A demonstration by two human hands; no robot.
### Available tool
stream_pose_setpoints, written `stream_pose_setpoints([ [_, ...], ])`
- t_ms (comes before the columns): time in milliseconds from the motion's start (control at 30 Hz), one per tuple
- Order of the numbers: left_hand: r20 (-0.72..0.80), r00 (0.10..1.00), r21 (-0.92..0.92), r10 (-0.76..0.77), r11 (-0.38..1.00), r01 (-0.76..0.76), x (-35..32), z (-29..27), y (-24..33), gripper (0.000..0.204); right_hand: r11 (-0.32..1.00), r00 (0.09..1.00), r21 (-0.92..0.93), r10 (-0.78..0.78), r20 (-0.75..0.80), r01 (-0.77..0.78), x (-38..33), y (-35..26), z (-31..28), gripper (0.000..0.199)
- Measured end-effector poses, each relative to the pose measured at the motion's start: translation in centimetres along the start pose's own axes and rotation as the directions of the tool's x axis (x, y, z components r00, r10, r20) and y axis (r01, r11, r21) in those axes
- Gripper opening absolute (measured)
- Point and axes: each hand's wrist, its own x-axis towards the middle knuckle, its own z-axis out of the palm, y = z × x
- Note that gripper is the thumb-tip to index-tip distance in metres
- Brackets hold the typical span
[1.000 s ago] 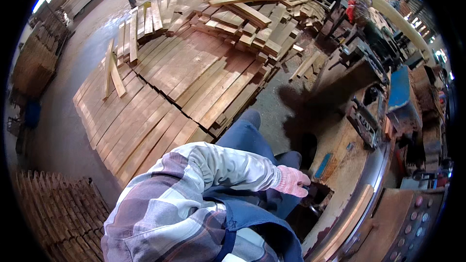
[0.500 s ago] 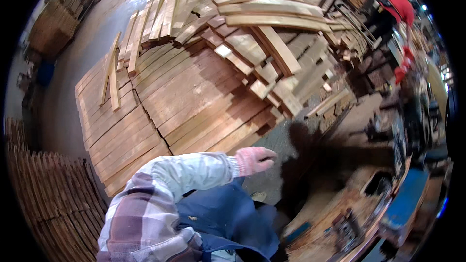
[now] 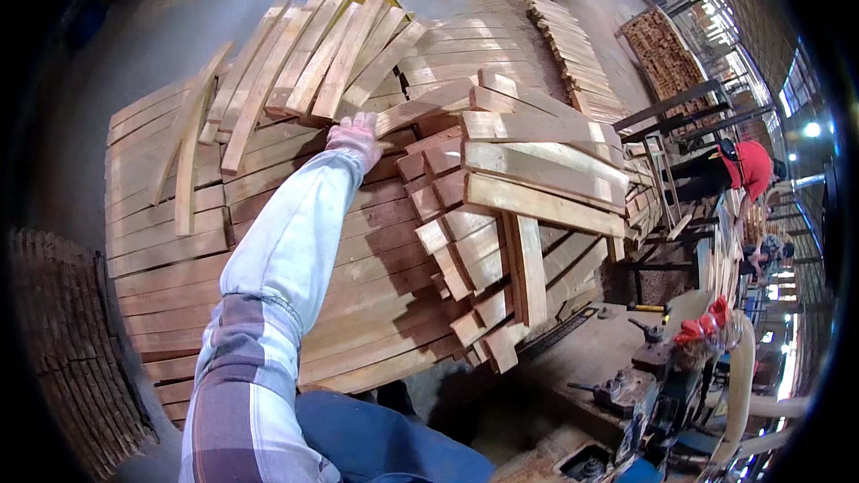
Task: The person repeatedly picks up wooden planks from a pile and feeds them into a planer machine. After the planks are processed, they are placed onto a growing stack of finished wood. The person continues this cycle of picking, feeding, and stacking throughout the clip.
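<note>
A grey workshop floor [image 3: 179,27] spreads across the upper left. Rightward, loose boards [image 3: 349,58] lie fanned over flat planking [image 3: 358,322], perhaps keeping their ends reachable. At upper centre the gloved left hand [image 3: 358,136] meets a short board's [image 3: 425,109] left end; how open its fingers are, or whether they grip, I cannot tell. Centre-right, a heap [image 3: 546,199] lies crossed, presumably for stability. The right hand is out of view.

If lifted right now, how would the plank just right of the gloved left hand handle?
The plank looks straight and solid, so probably stiff. Flat faces suggest it won't readily roll. It's beside a loose heap of boards, so neighbours might shift.
</note>
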Motion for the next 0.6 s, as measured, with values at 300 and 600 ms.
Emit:
stream_pose_setpoints([
  [300, 0.001, 0.975, 0.083, -0.222, 0.972, 0.221, 9.6, 5.9, -2.1, 0.071, 0.946, 0.895, 0.148, -0.322, 0.31, 0.289, 7.5, -1.6, 1.9, 0.042],
  [600, 0.152, 0.952, -0.472, -0.265, 0.827, 0.305, -1.2, -2.6, -1.2, 0.074, 0.524, 0.651, 0.588, -0.759, -0.006, 0.616, 13.2, -21.2, 0.4, 0.042],
])
